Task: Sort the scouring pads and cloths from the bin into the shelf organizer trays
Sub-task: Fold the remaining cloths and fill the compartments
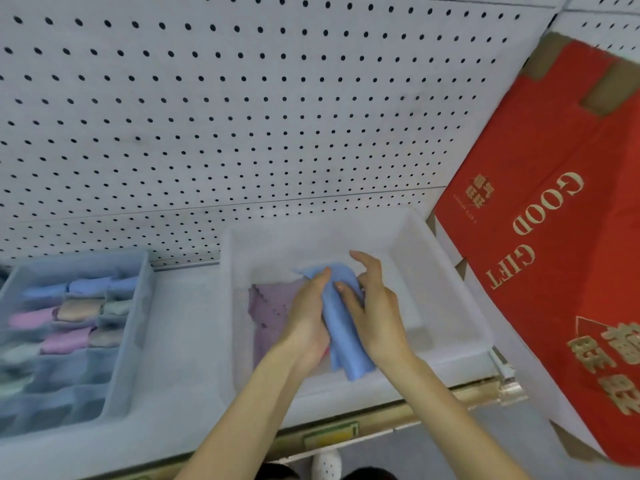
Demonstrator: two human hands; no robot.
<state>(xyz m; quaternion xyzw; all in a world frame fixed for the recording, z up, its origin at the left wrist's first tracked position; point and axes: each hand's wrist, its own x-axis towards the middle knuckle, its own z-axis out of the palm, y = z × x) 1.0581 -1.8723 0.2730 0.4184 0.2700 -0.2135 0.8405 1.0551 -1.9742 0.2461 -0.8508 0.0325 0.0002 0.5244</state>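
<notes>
Left hand (306,317) and right hand (379,315) both hold the blue cloth (343,341) over the white bin (450,271), fingers curled round it. A purple cloth (272,303) lies inside the bin. The organizer tray (136,306) stands to the left.

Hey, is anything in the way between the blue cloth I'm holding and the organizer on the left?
Only the bin's left wall, which the blue cloth must clear; nothing visible lies on the shelf between it and the organizer.

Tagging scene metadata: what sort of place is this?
Probably a shop shelf: pegboard back wall, a label on the shelf edge, a red gift carton beside the bin.
</notes>
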